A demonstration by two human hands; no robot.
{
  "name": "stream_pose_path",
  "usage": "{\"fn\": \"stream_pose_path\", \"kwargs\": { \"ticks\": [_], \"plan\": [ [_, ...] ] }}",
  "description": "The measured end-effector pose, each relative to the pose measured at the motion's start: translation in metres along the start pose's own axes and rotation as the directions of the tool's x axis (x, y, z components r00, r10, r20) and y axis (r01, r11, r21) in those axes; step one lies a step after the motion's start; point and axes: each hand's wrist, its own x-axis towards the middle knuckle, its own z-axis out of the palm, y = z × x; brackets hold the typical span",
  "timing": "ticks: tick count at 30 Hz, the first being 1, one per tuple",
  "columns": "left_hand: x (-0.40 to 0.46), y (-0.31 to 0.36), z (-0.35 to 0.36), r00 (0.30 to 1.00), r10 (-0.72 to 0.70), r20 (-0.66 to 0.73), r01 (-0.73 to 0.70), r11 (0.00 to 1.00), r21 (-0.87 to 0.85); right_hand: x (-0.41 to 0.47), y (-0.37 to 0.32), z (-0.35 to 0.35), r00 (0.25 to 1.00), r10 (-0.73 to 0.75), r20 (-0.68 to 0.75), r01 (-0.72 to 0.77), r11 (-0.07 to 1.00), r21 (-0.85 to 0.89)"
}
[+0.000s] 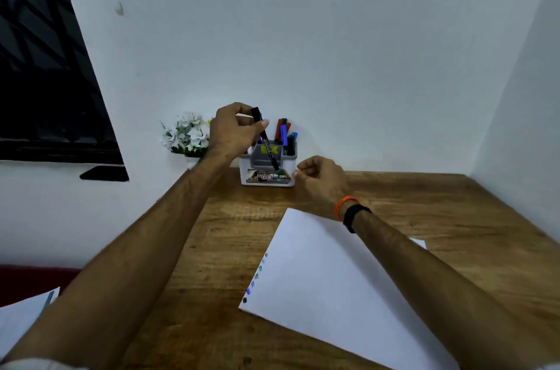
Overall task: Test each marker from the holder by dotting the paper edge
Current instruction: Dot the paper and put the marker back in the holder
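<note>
Pinching a black marker (264,136) near its upper end, our left hand (231,130) gives the grip we start from: thumb and fingertips closed around the barrel, the marker tilted with its green tip down in front of the holder (268,168). Our right hand (319,178) hovers just beside the holder's right side, fingers loosely curled and holding nothing. The holder sits at the far edge of the surface (218,248) against the wall, with red, blue, green and black markers (285,135) standing upright in it. White flowers (189,133) stand left of it. Nearer us lies the paper (333,278), a row of coloured dots (254,278) along its left edge
</note>
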Motion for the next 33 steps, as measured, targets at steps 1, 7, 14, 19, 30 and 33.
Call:
{"fn": "stream_pose_path", "kwargs": {
  "ticks": [1, 7, 14, 19, 30, 33],
  "plan": [
    [0.005, 0.003, 0.003, 1.000, 0.020, -0.004, -0.019, 0.999, 0.035, 0.004, -0.002, 0.002, 1.000, 0.012, -0.011, -0.012, 1.000, 0.009],
    [0.033, 0.010, 0.021, 0.995, 0.093, -0.046, -0.086, 0.988, 0.126, 0.031, -0.002, 0.015, 0.999, 0.030, 0.039, -0.029, 0.999, -0.015],
    [0.055, 0.002, 0.044, 0.995, 0.097, -0.023, -0.093, 0.988, 0.123, 0.044, 0.004, 0.023, 0.998, 0.038, 0.050, -0.038, 0.999, 0.008],
    [0.048, -0.011, 0.057, 0.993, 0.114, 0.032, -0.118, 0.974, 0.191, 0.044, 0.011, 0.026, 0.998, 0.040, 0.044, -0.041, 0.999, 0.016],
    [0.039, -0.045, 0.062, 0.973, 0.171, 0.157, -0.219, 0.899, 0.379, 0.040, 0.011, 0.029, 0.999, 0.038, 0.021, -0.039, 0.998, 0.048],
    [0.041, -0.048, 0.058, 0.972, 0.170, 0.163, -0.222, 0.895, 0.388, 0.040, 0.009, 0.029, 0.999, 0.038, 0.025, -0.039, 0.998, 0.046]
  ]
}}
